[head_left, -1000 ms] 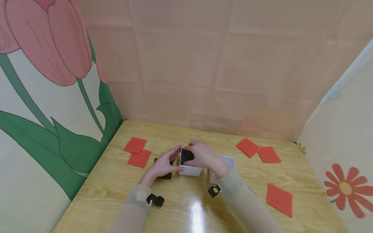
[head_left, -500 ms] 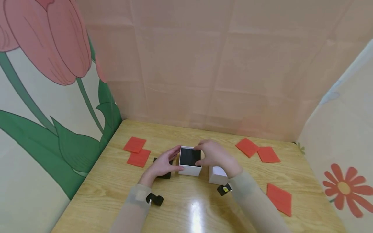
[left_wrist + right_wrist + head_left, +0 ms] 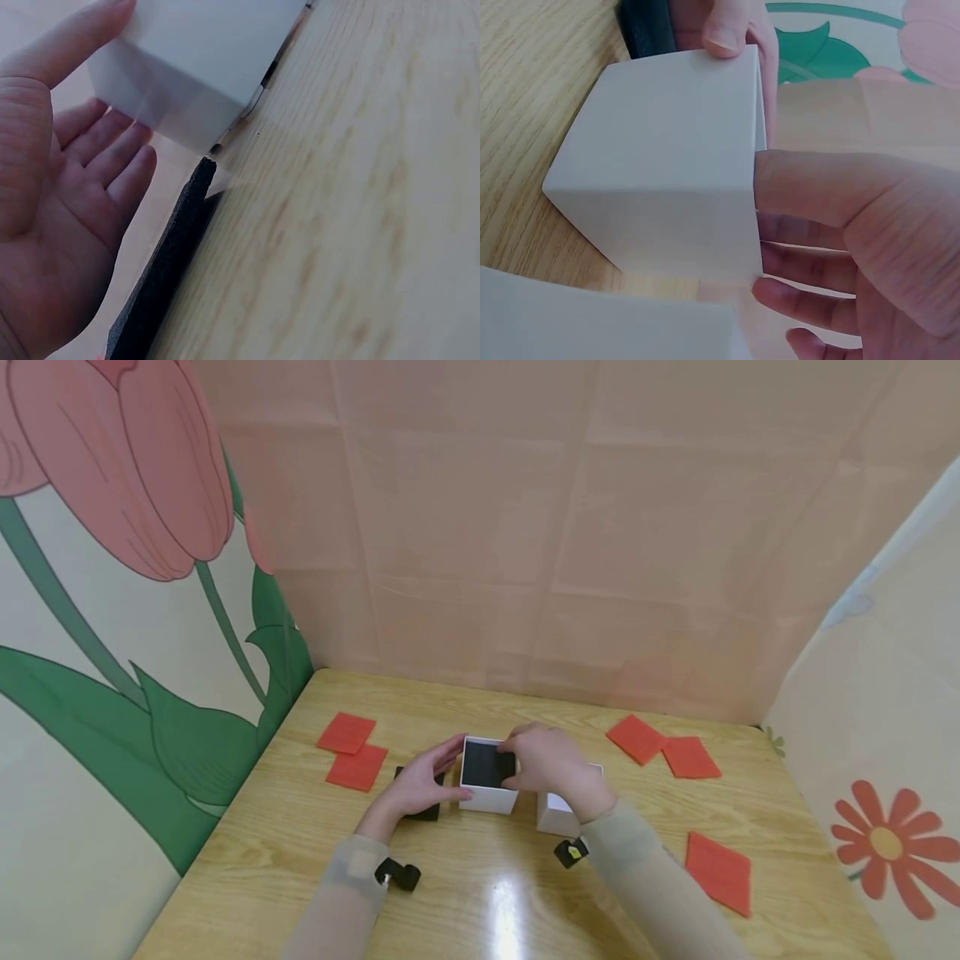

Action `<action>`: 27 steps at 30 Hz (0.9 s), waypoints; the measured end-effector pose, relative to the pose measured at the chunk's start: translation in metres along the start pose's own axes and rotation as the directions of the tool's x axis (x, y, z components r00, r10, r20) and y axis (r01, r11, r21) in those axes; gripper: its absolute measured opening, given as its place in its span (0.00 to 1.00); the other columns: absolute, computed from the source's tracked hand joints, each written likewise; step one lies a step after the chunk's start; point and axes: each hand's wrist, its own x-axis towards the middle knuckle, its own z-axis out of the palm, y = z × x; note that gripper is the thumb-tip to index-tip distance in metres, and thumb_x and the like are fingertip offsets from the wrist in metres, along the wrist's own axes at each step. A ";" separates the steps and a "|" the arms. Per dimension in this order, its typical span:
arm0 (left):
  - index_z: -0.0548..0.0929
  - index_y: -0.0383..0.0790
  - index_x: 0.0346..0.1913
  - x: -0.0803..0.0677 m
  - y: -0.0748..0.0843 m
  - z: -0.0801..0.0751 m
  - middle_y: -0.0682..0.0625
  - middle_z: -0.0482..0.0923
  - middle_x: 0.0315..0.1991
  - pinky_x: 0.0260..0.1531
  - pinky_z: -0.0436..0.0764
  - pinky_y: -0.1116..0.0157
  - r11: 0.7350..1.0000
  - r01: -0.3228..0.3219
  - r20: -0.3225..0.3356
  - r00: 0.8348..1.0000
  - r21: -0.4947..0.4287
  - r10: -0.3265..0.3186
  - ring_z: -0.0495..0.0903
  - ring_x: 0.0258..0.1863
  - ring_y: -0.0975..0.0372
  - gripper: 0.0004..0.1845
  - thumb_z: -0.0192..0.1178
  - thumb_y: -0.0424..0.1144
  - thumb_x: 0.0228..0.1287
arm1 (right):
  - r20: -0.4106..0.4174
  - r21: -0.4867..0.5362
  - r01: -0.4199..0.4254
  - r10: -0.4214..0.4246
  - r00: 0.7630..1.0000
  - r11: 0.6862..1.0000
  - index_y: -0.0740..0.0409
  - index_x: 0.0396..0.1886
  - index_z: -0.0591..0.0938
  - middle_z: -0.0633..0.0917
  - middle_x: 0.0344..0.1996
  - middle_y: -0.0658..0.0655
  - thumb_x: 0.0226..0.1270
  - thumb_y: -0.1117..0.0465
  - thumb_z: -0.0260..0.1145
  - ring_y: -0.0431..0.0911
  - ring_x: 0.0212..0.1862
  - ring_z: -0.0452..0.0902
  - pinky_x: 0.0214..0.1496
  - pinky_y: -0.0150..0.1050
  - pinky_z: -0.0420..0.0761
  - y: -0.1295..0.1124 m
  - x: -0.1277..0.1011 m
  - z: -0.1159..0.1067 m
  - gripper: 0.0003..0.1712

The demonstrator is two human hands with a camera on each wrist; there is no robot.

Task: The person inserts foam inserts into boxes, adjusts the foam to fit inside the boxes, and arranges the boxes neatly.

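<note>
— Two hands, one small white box (image 3: 489, 777): how far along does the head view put things?

— The box stands open-topped mid-counter (image 3: 465, 893) with a black foam pad (image 3: 487, 763) already seated inside, so the lining looks done. The left hand (image 3: 420, 781) steadies the box's left wall with straight fingers; the right hand (image 3: 551, 764) curls its fingertips over the far right rim. A second white piece (image 3: 558, 814), probably the lid, sits just beside it under the right wrist, so I'd judge closing is what's left. Another black pad (image 3: 420, 810) lies beneath the left hand, and red paper squares (image 3: 345, 732) are scattered around.

— And the left wrist view?

— The left hand (image 3: 52, 225) is relaxed and open, thumb tip against the white box (image 3: 202, 60); the spare black pad (image 3: 161, 277) lies flat on the counter (image 3: 360, 225), its corner meeting the box's base.

— The right wrist view?

— The right hand (image 3: 855, 240) pinches the box (image 3: 660, 165) at its corner, thumb on the outer wall, fingers curled beyond it. The left thumb (image 3: 724, 30) presses the opposite edge. The white piece (image 3: 592, 322) lies in the foreground, unfitted.
</note>
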 end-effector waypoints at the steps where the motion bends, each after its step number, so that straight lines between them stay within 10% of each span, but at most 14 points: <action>1: 0.58 0.49 0.87 0.000 0.000 0.000 0.52 0.61 0.83 0.78 0.66 0.54 1.000 -0.001 -0.001 1.000 -0.002 0.001 0.64 0.80 0.55 0.57 0.82 0.50 0.60 | -0.001 -0.008 -0.003 0.003 1.000 1.000 0.46 0.59 0.92 0.89 0.55 0.51 0.54 0.40 0.85 0.52 0.55 0.84 0.58 0.55 0.85 -0.001 0.001 0.001 0.33; 27: 0.59 0.50 0.86 0.001 -0.004 -0.001 0.56 0.62 0.82 0.78 0.65 0.59 0.998 -0.066 0.006 0.998 -0.018 0.066 0.63 0.80 0.61 0.53 0.80 0.41 0.64 | -0.065 0.111 0.123 -0.116 0.991 0.986 0.51 0.63 0.89 0.87 0.60 0.55 0.63 0.41 0.81 0.50 0.57 0.85 0.61 0.50 0.85 -0.023 0.018 0.009 0.33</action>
